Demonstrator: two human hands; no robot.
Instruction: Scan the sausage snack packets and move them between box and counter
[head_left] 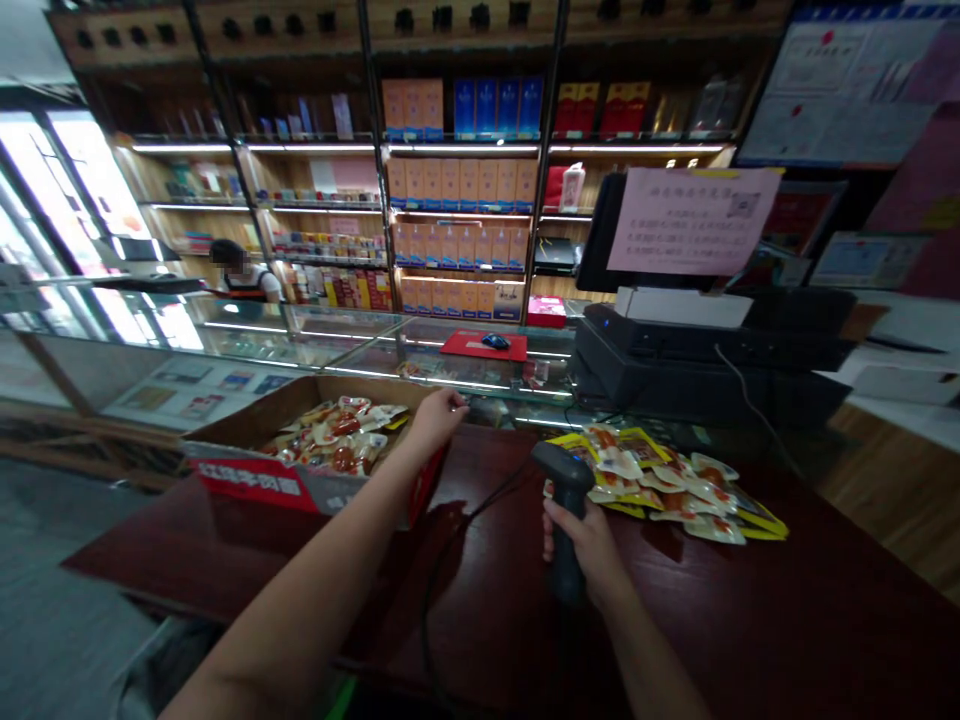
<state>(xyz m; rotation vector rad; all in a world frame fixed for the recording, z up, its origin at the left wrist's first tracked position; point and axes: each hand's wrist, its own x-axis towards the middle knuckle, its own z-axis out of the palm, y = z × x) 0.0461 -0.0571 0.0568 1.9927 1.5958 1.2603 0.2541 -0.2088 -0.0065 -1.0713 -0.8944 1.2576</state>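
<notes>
My right hand point(581, 540) is wrapped around the handle of a black barcode scanner point(568, 490), held upright over the dark red counter point(750, 620); its cable trails toward me. A heap of yellow and white snack packets point(667, 480) lies just right of the scanner. My left hand point(439, 412) reaches to the far corner of an open cardboard box point(247, 472) filled with similar packets point(337, 435). Its fingers are curled at the box's rim; what they hold, if anything, I cannot make out.
A black register with a monitor point(675, 330) and a pink paper notice point(694, 220) stands behind the packets. Glass display counters point(300, 335) run across the back, with a red mouse pad point(484, 346). Shelves of boxed goods point(457, 230) fill the wall. A person point(240, 268) is behind the far counter.
</notes>
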